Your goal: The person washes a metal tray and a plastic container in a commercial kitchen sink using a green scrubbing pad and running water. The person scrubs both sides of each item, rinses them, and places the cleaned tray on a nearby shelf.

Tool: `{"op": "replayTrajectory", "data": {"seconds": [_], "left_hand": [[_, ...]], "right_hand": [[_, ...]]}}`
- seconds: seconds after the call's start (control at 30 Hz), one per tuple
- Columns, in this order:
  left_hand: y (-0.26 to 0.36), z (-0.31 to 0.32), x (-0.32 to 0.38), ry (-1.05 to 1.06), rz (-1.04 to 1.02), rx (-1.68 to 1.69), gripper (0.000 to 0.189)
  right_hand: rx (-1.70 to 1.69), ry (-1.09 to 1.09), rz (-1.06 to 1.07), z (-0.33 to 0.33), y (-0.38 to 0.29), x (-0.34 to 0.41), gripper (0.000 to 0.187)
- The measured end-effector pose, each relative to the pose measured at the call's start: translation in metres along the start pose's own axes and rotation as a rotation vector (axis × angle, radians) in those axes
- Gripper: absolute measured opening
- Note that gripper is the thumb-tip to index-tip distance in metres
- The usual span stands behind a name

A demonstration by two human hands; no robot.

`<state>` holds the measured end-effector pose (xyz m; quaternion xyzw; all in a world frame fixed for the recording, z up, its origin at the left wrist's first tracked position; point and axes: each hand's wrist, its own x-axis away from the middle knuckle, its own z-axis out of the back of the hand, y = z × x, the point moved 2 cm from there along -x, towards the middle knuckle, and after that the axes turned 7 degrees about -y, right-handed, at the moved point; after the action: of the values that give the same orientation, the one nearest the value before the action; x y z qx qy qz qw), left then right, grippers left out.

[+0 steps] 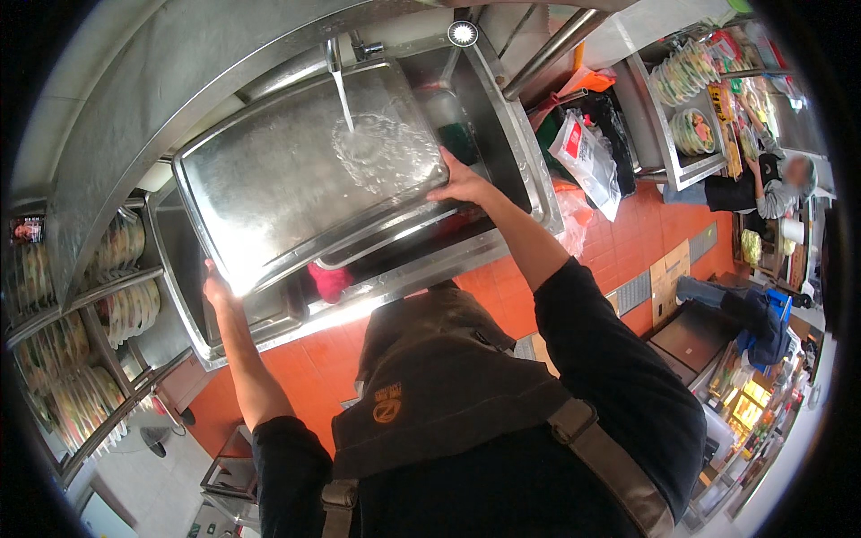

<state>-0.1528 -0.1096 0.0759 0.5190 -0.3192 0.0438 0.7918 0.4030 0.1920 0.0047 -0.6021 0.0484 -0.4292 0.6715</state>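
Note:
A large rectangular stainless steel pan (282, 175) lies tilted across the sink, its broad flat face towards me. Water from the faucet (333, 57) strikes that face right of its middle and spreads in ripples. My left hand (218, 286) grips the pan's near left corner. At the near right corner, my right hand (463, 180) holds the edge, thumb and fingers around it. Below the pan, the metal sink (538, 195) contains a pinkish-red cloth or sponge (329, 281) and another metal rim (390, 239), both partly hidden.
Plastic bags (585, 158) hang by the sink's right end. Racks of covered plates or bowls (128, 313) stand at left, with more bowls (691, 131) on a steel shelf at right. A curved steel edge (222, 70) passes overhead. A co-worker (767, 181) stands far right.

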Motion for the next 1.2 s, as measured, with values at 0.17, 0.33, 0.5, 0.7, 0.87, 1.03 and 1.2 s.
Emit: {"op": "replayTrajectory", "data": {"seconds": [0.17, 0.33, 0.5, 0.7, 0.87, 1.03, 1.2], "left_hand": [[-0.002, 0.002, -0.009, 0.031, -0.022, -0.165, 0.064], [0.001, 0.003, -0.011, 0.019, -0.058, -0.148, 0.064], [0.004, 0.002, -0.010, 0.056, 0.004, -0.250, 0.064], [0.006, 0.002, -0.001, 0.062, -0.040, -0.273, 0.062], [0.005, 0.002, 0.012, -0.038, -0.184, -0.051, 0.057], [0.002, -0.009, 0.016, -0.019, -0.245, 0.034, 0.052], [-0.015, -0.030, -0.003, -0.074, -0.128, 0.007, 0.056]], "right_hand": [[0.185, 0.046, -0.040, -0.009, 0.018, -0.008, 0.124], [0.139, 0.049, 0.057, -0.003, 0.046, -0.023, 0.091], [0.292, 0.095, 0.048, -0.003, 0.048, -0.018, 0.074], [0.097, -0.089, -0.131, 0.016, 0.049, -0.017, 0.078], [0.106, -0.055, -0.008, 0.014, 0.050, -0.018, 0.090], [0.036, 0.116, -0.163, 0.015, 0.027, -0.012, 0.116], [0.089, 0.214, -0.181, 0.037, -0.001, 0.009, 0.114]]}}
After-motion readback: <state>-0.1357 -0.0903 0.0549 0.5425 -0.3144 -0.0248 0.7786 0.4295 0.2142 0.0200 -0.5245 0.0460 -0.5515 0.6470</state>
